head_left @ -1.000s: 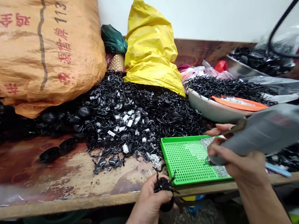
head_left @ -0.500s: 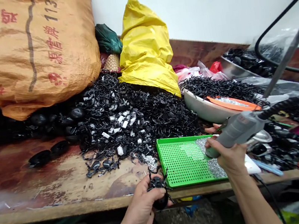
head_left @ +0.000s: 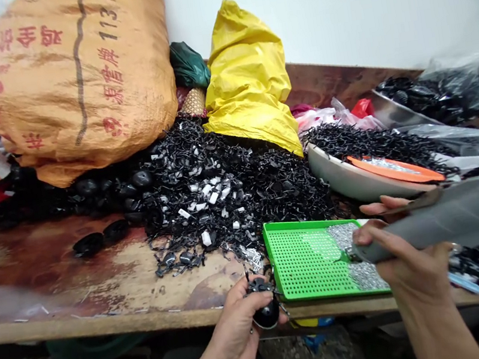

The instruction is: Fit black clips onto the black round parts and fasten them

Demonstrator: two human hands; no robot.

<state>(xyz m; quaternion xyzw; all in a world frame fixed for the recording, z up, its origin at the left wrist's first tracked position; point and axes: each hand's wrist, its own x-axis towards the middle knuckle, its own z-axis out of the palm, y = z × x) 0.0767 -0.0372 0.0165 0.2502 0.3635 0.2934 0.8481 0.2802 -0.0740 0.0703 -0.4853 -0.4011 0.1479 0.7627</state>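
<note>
My left hand (head_left: pixel 233 329) is closed around a black plastic toy spider (head_left: pixel 266 316) at the table's front edge, its thin legs sticking out past my fingers. In my right hand (head_left: pixel 410 267) is a grey electric screwdriver (head_left: pixel 463 211), its bit pointing left over a green perforated tray (head_left: pixel 289 262). Small silver screws (head_left: pixel 366 277) lie heaped in the tray's right part, close below the bit. Whether a screw sits on the bit is too small to tell. Left of the tray is a little pile of silver pins (head_left: pixel 252 257).
Behind the tray spreads a heap of black plastic parts (head_left: pixel 282 191) with white pieces. A big orange sack (head_left: pixel 115 84) and a yellow bag (head_left: pixel 251 80) stand at the back. To the right are a white basin (head_left: pixel 339 179) and an orange dish (head_left: pixel 424 173).
The view has shifted, so things appear farther right. My right hand and the screwdriver look larger and nearer, its body tilted more level, the bit still over the tray. My left hand keeps the toy spider.
</note>
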